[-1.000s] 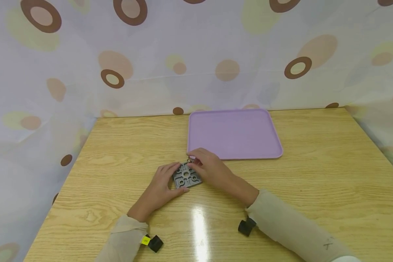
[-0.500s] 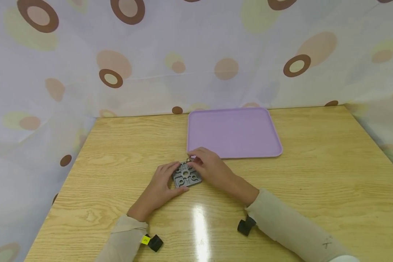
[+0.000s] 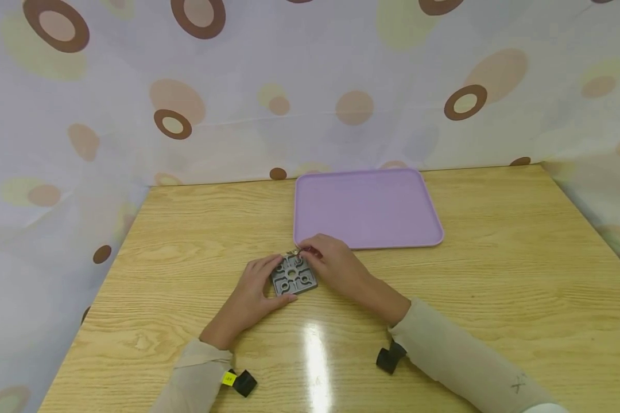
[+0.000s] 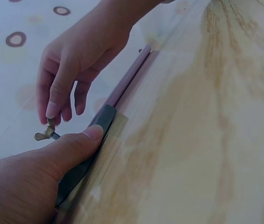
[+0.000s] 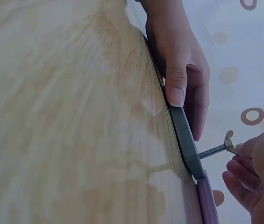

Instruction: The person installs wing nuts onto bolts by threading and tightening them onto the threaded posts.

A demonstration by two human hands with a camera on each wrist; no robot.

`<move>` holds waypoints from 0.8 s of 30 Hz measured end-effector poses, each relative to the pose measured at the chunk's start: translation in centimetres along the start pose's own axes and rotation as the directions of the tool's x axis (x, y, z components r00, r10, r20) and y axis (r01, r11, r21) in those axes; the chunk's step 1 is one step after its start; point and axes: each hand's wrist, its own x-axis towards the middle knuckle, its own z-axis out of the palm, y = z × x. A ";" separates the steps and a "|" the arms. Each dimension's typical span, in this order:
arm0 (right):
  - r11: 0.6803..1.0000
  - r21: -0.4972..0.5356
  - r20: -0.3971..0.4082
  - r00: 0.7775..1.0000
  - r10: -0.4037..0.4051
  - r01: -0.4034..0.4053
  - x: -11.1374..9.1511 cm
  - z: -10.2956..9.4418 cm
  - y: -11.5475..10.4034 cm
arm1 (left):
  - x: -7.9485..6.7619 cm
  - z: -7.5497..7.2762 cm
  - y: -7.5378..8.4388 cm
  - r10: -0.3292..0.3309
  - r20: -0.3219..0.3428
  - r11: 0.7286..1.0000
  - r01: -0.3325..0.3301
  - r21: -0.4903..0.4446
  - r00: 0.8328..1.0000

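A square grey metal plate with ribs and round holes lies on the wooden table. My left hand grips it by its edges, thumb at the near side and fingers at the far left. From the plate's far right corner a threaded bolt stands up, topped by a brass-coloured wing nut. My right hand pinches one wing of that nut between thumb and forefinger, clear above the plate. In the left wrist view the wing nut shows beside the right fingertips; the bolt's lower end is hidden.
A purple tray lies just behind the plate and right hand, towards the table's back edge. Patterned cloth hangs behind the table and on both sides. Each sleeve carries a small black wrist device.
My right fingers have shifted slightly right around the wing nut, showing more of the plate's corner. The left hand and plate have stayed in place.
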 end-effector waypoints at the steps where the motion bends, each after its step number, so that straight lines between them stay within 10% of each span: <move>1: 1.000 -0.003 -0.001 1.000 -0.002 0.002 0.0 0.0 0.0 | 0.0 0.0 0.0 -0.001 0.001 1.000 0.001 -0.001 1.000; 24: 0.997 0.038 -0.023 0.998 -0.066 0.067 0.1 0.7 0.0 | 0.0 0.0 0.0 0.006 0.004 1.000 -0.006 -0.001 1.000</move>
